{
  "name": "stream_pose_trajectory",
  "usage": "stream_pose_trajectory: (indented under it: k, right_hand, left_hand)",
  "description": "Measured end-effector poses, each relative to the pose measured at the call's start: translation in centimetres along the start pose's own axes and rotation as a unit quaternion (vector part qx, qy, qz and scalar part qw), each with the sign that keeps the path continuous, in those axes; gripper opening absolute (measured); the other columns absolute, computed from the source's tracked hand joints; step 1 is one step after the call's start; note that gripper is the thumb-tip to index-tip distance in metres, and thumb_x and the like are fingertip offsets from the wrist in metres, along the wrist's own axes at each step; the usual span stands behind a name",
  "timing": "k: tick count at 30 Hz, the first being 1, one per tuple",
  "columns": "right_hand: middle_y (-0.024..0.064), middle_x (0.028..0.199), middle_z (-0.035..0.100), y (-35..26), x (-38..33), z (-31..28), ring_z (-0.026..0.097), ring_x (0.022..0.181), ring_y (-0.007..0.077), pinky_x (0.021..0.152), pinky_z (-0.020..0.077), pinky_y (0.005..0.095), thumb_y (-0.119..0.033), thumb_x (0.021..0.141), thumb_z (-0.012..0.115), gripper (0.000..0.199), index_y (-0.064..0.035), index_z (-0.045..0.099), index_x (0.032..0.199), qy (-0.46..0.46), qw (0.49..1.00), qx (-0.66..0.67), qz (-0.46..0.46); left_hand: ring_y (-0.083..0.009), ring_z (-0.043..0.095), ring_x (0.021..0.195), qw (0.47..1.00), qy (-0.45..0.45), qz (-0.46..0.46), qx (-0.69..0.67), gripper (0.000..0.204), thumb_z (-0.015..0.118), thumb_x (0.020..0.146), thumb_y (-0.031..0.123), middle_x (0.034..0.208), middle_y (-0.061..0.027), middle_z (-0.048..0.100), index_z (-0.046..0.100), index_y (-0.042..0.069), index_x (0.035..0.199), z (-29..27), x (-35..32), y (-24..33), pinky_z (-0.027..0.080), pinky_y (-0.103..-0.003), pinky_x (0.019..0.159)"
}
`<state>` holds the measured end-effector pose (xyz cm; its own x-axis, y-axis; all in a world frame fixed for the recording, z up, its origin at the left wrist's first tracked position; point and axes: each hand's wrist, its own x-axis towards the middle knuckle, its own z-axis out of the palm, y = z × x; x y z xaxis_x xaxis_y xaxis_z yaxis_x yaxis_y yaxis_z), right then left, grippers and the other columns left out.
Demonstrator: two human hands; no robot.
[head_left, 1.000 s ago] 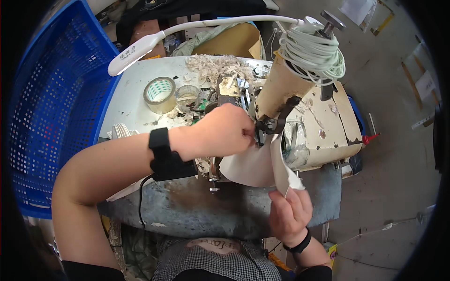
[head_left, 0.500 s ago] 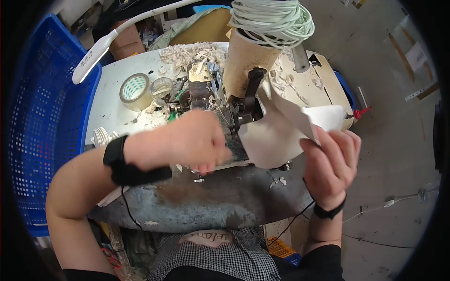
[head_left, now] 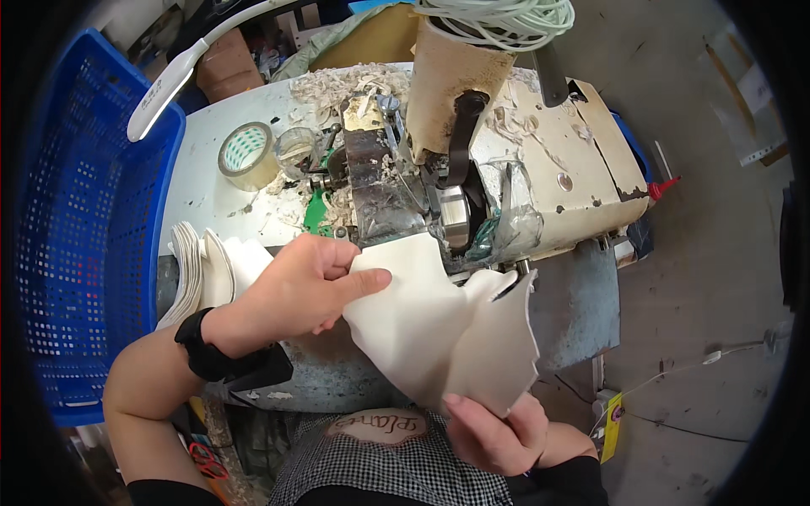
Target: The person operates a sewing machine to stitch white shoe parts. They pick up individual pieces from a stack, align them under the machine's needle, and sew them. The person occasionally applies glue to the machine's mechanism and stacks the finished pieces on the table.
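Note:
A floppy cream-white leather piece (head_left: 413, 312) hangs in front of the machine, curved and folded over at its right side, with a wavy cut edge. My left hand (head_left: 295, 282) pinches its upper left edge, thumb on top. Low down at the right, my right hand (head_left: 498, 434) grips the bottom edge of the same piece between thumb and fingers. Just beyond the piece stands a worn beige skiving machine (head_left: 548, 211) with a metal roller (head_left: 455, 218); the leather hides part of its front. A stack of white cut pieces (head_left: 190, 274) stands left of my left hand.
A tape roll (head_left: 246, 158) and a small clear cup (head_left: 297, 152) lie on the scrap-strewn table (head_left: 202, 143). Shavings (head_left: 350, 84) pile up behind. A blue basket (head_left: 80, 219) borders the left side, with a white lamp (head_left: 164, 93) above. Pale cord (head_left: 506, 17) tops the machine's post.
My left hand has come to the leather piece and taken hold of its edge. My right hand has moved down and left with the piece, which now spreads out nearer me, away from the machine.

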<state>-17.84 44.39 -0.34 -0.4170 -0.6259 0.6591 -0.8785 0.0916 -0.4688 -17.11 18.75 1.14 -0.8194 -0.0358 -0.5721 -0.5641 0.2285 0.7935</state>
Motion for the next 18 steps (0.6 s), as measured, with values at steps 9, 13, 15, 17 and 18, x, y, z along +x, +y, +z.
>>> stream_pose_trajectory:
  k: [9, 13, 15, 17, 18]
  right_hand:
    - [0.0179, 0.095, 0.063, 0.9, 1.6, 1.3, 0.064, 0.070, 0.0231, 0.059, 0.0527, 0.0276, 0.006, 0.066, 0.067, 0.041, 0.0017, 0.066, 0.107, 0.012, 0.999, -0.035, 0.018]
    - [0.0153, 0.097, 0.062, 1.7, 1.2, 0.6, 0.064, 0.071, 0.0231, 0.060, 0.0528, 0.0274, 0.007, 0.066, 0.066, 0.041, -0.0032, 0.068, 0.105, 0.031, 0.993, -0.103, 0.045]
    - [0.0143, 0.097, 0.062, 2.2, 0.4, 0.3, 0.065, 0.071, 0.0229, 0.061, 0.0531, 0.0271, 0.008, 0.065, 0.066, 0.042, -0.0052, 0.068, 0.105, 0.048, 0.987, -0.139, 0.068]
    - [0.0131, 0.099, 0.060, 2.2, -0.2, -0.4, 0.064, 0.078, 0.0225, 0.065, 0.0531, 0.0273, 0.009, 0.066, 0.066, 0.042, -0.0075, 0.069, 0.104, 0.046, 0.984, -0.144, 0.094]
    - [0.0132, 0.100, 0.059, 2.0, -0.6, -0.8, 0.064, 0.080, 0.0224, 0.067, 0.0530, 0.0275, 0.008, 0.066, 0.067, 0.041, -0.0076, 0.069, 0.104, 0.049, 0.981, -0.152, 0.106]
  left_hand:
    - [-0.0035, 0.043, 0.038, 0.998, 0.038, 0.053, 0.009, 0.026, 0.064, 0.090, 0.025, 0.052, 0.0023, 0.053, 0.065, 0.000, 0.082, -1.0, 1.7, 0.9, 0.032, -0.020, 0.037]
    - [-0.0048, 0.051, 0.043, 0.996, 0.048, 0.044, 0.063, 0.023, 0.064, 0.090, 0.021, 0.058, -0.0012, 0.059, 0.066, -0.002, 0.085, -0.1, 1.6, 2.2, 0.038, -0.020, 0.040]
    - [-0.0054, 0.054, 0.045, 0.996, 0.025, 0.065, 0.060, 0.023, 0.064, 0.089, 0.020, 0.062, -0.0028, 0.063, 0.065, -0.002, 0.085, 0.4, 2.1, 1.8, 0.040, -0.020, 0.041]
    - [-0.0095, 0.058, 0.053, 0.987, 0.044, 0.127, 0.088, 0.024, 0.068, 0.085, 0.021, 0.071, -0.0069, 0.065, 0.065, -0.003, 0.088, 1.4, 1.8, 1.7, 0.045, -0.023, 0.047]
    - [-0.0110, 0.060, 0.057, 0.973, 0.066, 0.189, 0.112, 0.026, 0.070, 0.084, 0.022, 0.075, -0.0082, 0.065, 0.065, -0.003, 0.090, 2.3, 1.7, 1.2, 0.046, -0.024, 0.049]
